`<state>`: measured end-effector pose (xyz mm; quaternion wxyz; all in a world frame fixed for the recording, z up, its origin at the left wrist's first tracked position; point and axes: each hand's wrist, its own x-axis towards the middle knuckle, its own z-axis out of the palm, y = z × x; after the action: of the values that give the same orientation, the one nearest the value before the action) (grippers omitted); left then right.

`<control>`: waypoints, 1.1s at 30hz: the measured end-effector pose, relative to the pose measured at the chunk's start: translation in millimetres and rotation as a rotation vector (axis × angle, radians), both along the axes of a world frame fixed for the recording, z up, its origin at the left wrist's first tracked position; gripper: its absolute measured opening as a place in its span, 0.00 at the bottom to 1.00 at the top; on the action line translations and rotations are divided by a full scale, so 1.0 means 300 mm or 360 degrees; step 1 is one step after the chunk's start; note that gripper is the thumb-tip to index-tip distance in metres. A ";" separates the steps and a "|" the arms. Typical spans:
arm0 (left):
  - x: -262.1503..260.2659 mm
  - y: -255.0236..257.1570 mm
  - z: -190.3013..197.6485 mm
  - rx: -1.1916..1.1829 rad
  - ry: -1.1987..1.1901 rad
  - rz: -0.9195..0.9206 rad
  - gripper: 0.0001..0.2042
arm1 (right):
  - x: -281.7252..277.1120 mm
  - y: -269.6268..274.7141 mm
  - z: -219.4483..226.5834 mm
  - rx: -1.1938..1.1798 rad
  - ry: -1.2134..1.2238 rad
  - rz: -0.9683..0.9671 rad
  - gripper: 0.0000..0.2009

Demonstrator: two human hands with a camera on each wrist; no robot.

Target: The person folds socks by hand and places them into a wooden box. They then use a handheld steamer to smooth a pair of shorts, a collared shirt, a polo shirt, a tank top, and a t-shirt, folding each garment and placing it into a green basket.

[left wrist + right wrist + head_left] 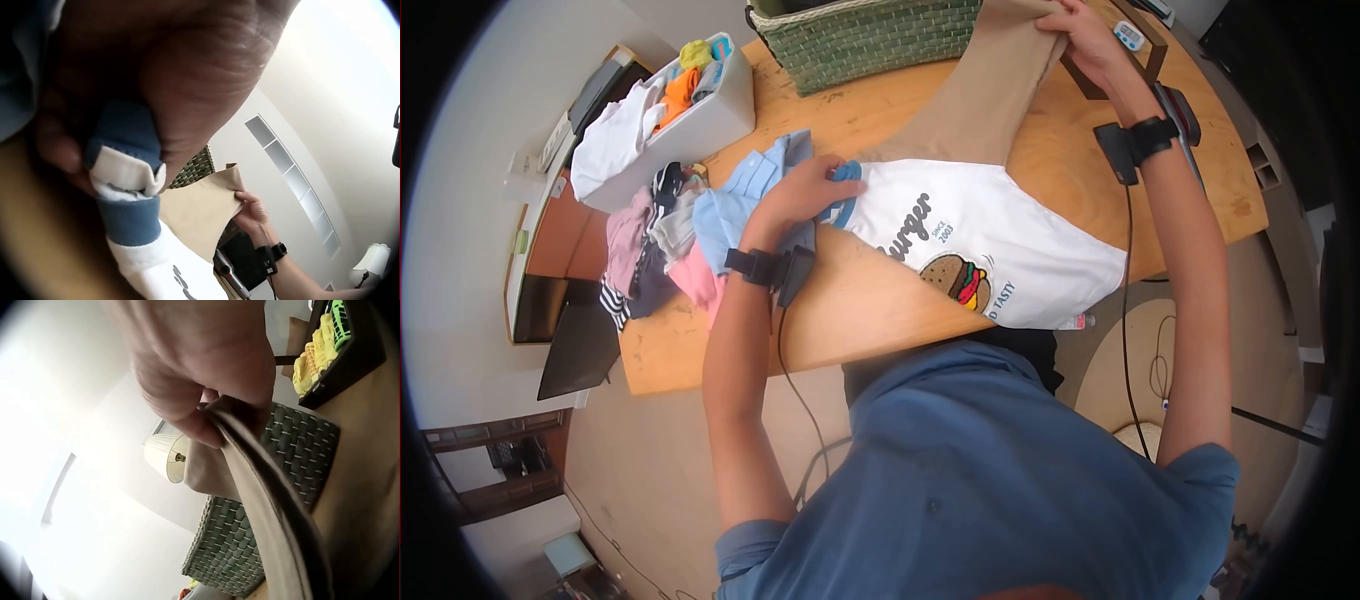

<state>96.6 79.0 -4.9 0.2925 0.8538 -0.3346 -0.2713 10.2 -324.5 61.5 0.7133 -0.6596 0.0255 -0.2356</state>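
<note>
A white shirt with a burger print and blue ribbed collar lies across the table, its lower part hanging over the front edge. My left hand grips the shirt's blue ribbed band, which is bunched between thumb and fingers in the left wrist view. Tan cloth runs from the white part up to the far right. Up there my right hand pinches its corner and holds it raised. The right wrist view shows the tan edge hanging down from those fingers.
Left of my left hand lies a heap of clothes, with a light blue shirt and a pink garment. Behind it stands a white bin of clothes. A green woven basket is at the back, and a small timer sits far right.
</note>
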 end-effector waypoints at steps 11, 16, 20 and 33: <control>0.057 -0.029 0.017 0.0003 -0.0111 0.0020 0.19 | -0.586 0.197 -0.031 -0.1059 0.0760 0.1502 0.13; 0.010 -0.077 0.096 -0.0082 -0.0132 0.0030 0.17 | -0.678 0.276 -0.049 -0.1198 0.1107 0.1681 0.11; 0.000 -0.100 0.079 -0.0282 -0.0294 0.0097 0.18 | -0.721 0.307 -0.065 -0.1271 0.1129 0.1743 0.12; -0.141 -0.147 0.212 -0.0765 -0.0919 0.0279 0.16 | -0.824 0.435 -0.053 -0.0846 0.0790 0.1435 0.18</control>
<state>54.4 34.8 58.5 0.4000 0.8274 -0.3831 0.0925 -237.1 -194.1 45.7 0.5257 -0.7973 -0.1515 0.2551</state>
